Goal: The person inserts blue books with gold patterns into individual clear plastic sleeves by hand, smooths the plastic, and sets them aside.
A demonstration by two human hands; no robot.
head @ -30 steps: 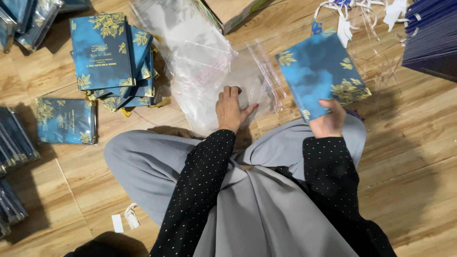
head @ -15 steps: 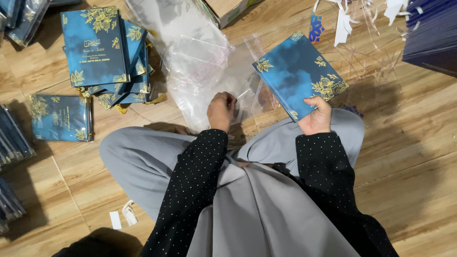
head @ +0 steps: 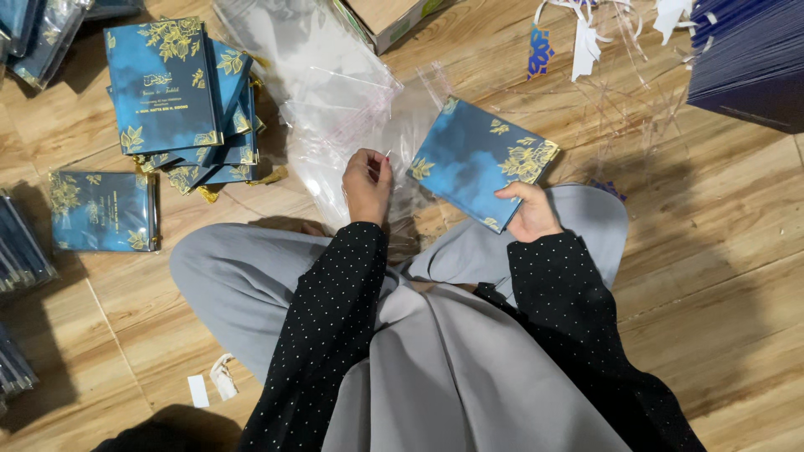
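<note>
Lifted since earlier, left hand (head: 367, 180) is pinching clear plastic sleeve (head: 352, 125) open; right hand (head: 529, 213) is gripping blue gold-flowered booklet (head: 483, 163), likely inserting next.

Wooden floor (head: 712, 251): blue booklet stack (head: 180, 92), clear plastic sleeves (head: 335, 100), cardboard box (head: 389, 17), paper scraps (head: 209, 385).

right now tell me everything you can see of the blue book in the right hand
The blue book is a thin, squarish booklet with a cloudy blue cover and gold leaf prints at its corners. It looks like glossy card. It is closed, unwrapped, held tilted above the wooden floor, one corner pointing at the lap. The right hand grips its lower edge, thumb on the cover. Its left edge meets the clear plastic sleeve that the left hand pinches.
</note>
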